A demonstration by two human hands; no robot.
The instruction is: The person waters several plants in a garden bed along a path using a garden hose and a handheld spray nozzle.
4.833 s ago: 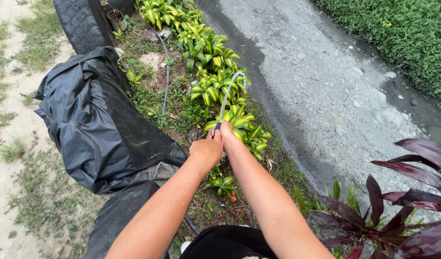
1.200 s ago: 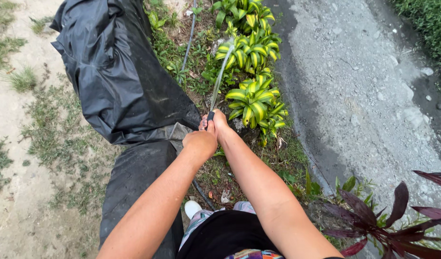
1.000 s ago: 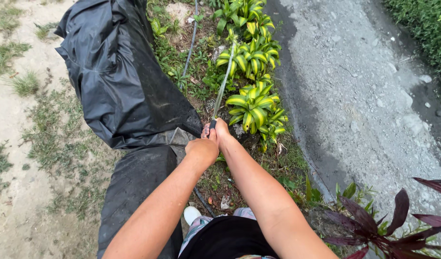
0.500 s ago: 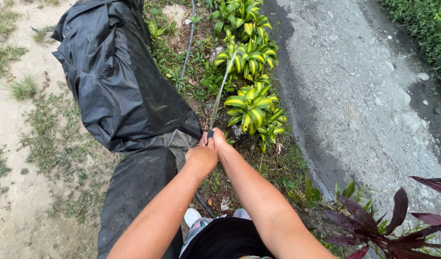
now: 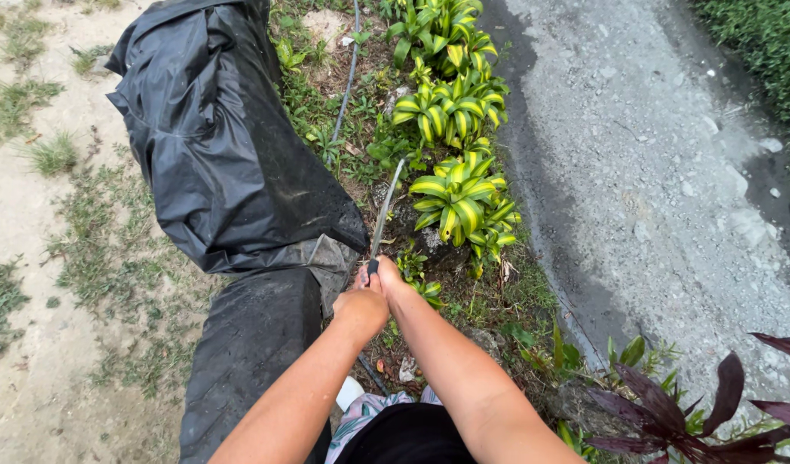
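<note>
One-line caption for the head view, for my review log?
Both hands, left hand and right hand, grip a hose nozzle, spraying water toward yellow-green plants beside black plastic sheeting.

Glossy, crinkled black plastic sheeting (image 5: 214, 155) lies beside a rough, gritty grey concrete path (image 5: 653, 163).

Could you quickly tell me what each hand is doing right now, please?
Left hand: closed around the black hose nozzle.
Right hand: closed on the same nozzle, beside the left.

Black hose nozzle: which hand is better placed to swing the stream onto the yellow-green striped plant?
Probably the right hand: it lies on the black hose nozzle's plant side, nearer the yellow-green striped plant. The left hand grips behind.
</note>
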